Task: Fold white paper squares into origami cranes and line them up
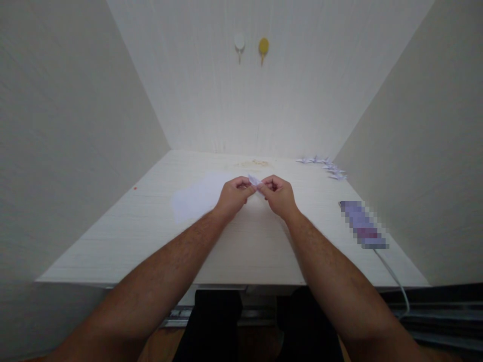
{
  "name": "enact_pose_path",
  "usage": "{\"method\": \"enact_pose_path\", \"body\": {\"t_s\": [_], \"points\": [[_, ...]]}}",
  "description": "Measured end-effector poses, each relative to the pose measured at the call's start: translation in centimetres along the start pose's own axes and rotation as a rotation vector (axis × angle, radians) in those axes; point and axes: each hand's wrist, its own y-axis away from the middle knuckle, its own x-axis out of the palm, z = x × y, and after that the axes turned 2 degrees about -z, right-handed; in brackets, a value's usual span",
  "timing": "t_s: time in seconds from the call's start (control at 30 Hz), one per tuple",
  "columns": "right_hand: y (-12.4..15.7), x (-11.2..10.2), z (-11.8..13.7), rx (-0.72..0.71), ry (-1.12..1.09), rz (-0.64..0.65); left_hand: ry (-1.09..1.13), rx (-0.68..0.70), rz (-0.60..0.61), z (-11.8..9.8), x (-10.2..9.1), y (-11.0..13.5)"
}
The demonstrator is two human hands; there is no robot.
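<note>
At the frame's centre, the left hand (234,195) and right hand (279,195) both pinch a small, pale-lilac folded paper piece (254,180), its pointed tip rising between their fingertips.

Pale wood-grain table (124,241), set in a white-walled alcove. Back wall (211,100): two small hooks side by side, white hook (239,44) on the left, yellow hook (263,48) on the right. Loose white paper sheets (194,200) lie flat, left of centre. Tiny red speck (135,188) near the left edge. Faint brownish stain (253,163) toward the back. Far right corner: row of small folded paper figures (325,166), count unclear. Right edge: flat pixelated object (363,223), white cable (394,276) running off the front edge.
</note>
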Motion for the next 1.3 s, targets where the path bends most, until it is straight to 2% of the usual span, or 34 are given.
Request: {"method": "enact_pose_path", "body": {"t_s": [0.07, 0.13, 0.17, 0.2, 0.3, 0.47, 0.6, 0.83, 1.0, 1.13, 1.3], "points": [[0.1, 0.0, 0.0, -0.057, 0.005, 0.012, 0.092, -0.183, 0.021, -0.3, -0.3, -0.2], [0.3, 0.0, -0.1, -0.122, 0.01, 0.043, 0.167, -0.436, 0.148, -0.7, -0.6, -0.3], [0.3, 0.0, -0.2, -0.144, 0.016, 0.061, 0.183, -0.513, 0.22, -0.8, -0.8, -0.4], [0.3, 0.0, -0.3, -0.155, 0.024, 0.08, 0.191, -0.533, 0.261, -0.8, -0.9, -0.5], [0.3, 0.1, -0.4, -0.125, 0.013, 0.094, 0.177, -0.419, 0.262, -0.6, -1.0, -0.5], [0.1, 0.2, 0.0, 0.036, -0.11, 0.02, 0.105, -0.185, 0.087, -0.1, -0.6, -0.3], [0.0, 0.2, 0.1, 0.066, -0.024, -0.012, 0.037, -0.105, 0.072, -0.3, -0.1, 0.2], [0.1, -0.1, 0.0, -0.038, 0.165, -0.005, -0.068, -0.146, 0.12, -0.2, -0.4, 0.0], [0.5, -0.1, 0.0, -0.252, 0.416, -0.01, -0.041, -0.226, 0.09, -0.5, -0.1, 0.1], [0.6, -0.3, -0.3, -0.398, 0.564, 0.072, 0.046, -0.283, 0.037, -0.7, 0.3, 0.3], [0.4, -0.6, -0.6, -0.463, 0.631, 0.165, 0.127, -0.336, 0.013, -0.5, 0.2, 0.1]]}}
